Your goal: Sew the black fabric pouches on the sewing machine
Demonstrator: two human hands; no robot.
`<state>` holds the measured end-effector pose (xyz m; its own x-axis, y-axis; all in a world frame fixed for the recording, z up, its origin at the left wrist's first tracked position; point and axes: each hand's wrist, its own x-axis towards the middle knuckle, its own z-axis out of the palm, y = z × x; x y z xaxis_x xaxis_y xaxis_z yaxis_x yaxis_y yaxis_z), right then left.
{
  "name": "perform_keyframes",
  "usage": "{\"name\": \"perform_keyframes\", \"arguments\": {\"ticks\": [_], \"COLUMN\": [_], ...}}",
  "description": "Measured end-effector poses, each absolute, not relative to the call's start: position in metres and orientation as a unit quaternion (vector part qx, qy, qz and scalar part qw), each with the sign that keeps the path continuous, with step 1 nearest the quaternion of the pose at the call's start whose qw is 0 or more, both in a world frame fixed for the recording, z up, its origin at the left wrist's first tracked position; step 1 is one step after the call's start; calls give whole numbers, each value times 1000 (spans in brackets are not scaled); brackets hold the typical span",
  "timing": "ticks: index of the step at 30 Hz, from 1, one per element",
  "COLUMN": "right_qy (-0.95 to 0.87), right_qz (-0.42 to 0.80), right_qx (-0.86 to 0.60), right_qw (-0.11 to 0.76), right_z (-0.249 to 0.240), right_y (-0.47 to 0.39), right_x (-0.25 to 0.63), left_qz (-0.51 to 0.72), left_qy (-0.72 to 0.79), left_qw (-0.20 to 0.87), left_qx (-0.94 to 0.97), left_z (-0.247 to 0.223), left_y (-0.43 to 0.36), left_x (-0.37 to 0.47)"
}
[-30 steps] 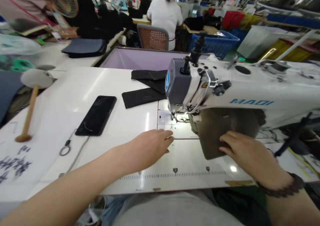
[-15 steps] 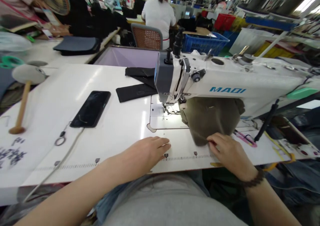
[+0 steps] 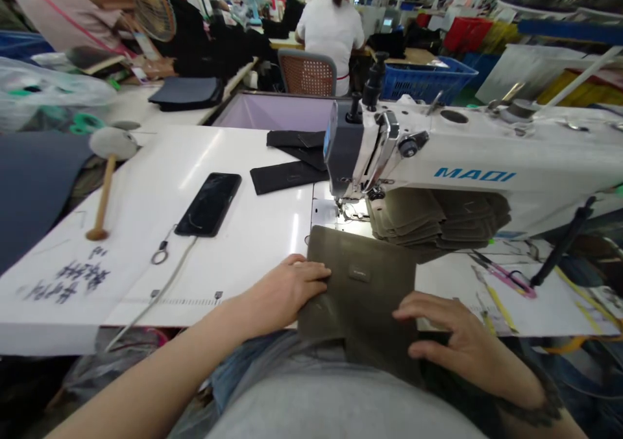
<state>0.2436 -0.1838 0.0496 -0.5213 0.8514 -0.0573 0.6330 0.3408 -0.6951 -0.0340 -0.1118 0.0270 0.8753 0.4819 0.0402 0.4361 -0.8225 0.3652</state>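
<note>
An olive-brown fabric piece with a small stitched label patch lies at the table's front edge, its lower part hanging over toward my lap. My left hand rests at its left edge, fingers stretched out and lying on the cloth. Over the right side is my right hand, thumb and fingers apart, fingertips at the fabric. Just beyond the piece stands the sewing machine, its lit needle area bare of cloth. Several similar olive pieces are stacked under the machine arm.
Black fabric strips lie left of the machine head. Farther left are a phone with a cable and a mallet. Pink-handled snips lie at right. A person in white sits ahead, near a blue crate.
The olive piece has come from under the machine arm to the front edge, between my hands. My right hand has opened. The view has shifted left, and the stack now shows.
</note>
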Motion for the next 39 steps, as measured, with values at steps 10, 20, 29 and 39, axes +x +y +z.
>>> {"name": "perform_keyframes", "arguments": {"ticks": [10, 20, 29, 39], "right_qy": [-794, -704, -775, -781], "right_qz": [278, 215, 89, 60], "right_qx": [-495, -602, -575, -587], "right_qw": [219, 310, 247, 204], "right_z": [25, 5, 1, 3], "right_y": [-149, -126, -116, -109], "right_x": [216, 191, 184, 183], "left_qz": [199, 258, 297, 239], "left_qy": [435, 603, 541, 588], "left_qw": [291, 336, 263, 268], "left_qx": [828, 676, 742, 725], "left_z": [28, 10, 7, 10], "left_y": [-122, -98, -111, -116], "left_x": [-83, -69, -80, -78]}}
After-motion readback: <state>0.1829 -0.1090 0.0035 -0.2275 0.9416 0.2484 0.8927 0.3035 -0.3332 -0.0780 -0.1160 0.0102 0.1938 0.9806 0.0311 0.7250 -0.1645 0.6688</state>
